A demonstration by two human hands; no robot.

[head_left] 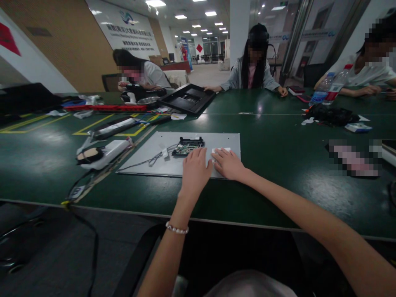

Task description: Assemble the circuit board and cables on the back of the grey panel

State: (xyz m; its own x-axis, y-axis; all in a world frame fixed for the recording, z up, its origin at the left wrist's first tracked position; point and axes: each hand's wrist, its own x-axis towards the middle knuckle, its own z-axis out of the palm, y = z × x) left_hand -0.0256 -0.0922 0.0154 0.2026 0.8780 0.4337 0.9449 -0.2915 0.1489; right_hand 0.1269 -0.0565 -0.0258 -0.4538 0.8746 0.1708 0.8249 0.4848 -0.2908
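Note:
A flat grey metal panel (148,144) lies on the green table before me. On it sits a circuit board in a black frame (187,146), with thin dark cables (154,159) running off to the left. My left hand (196,171) reaches to the near right corner of the board, fingers stretched out; whether the tips touch it I cannot tell. Just right of it, my right hand (230,166) lies flat with fingers spread over a small white piece (227,149) on the panel. The hand covers most of that piece, so its kind stays unclear.
To the left lie a white device with a cable (108,152) and a long dark tool-like object (116,127). A black frame-shaped tray (193,98) is touched by a person (255,62) across the table. Bottles (323,88) and a black bag (334,114) stand right.

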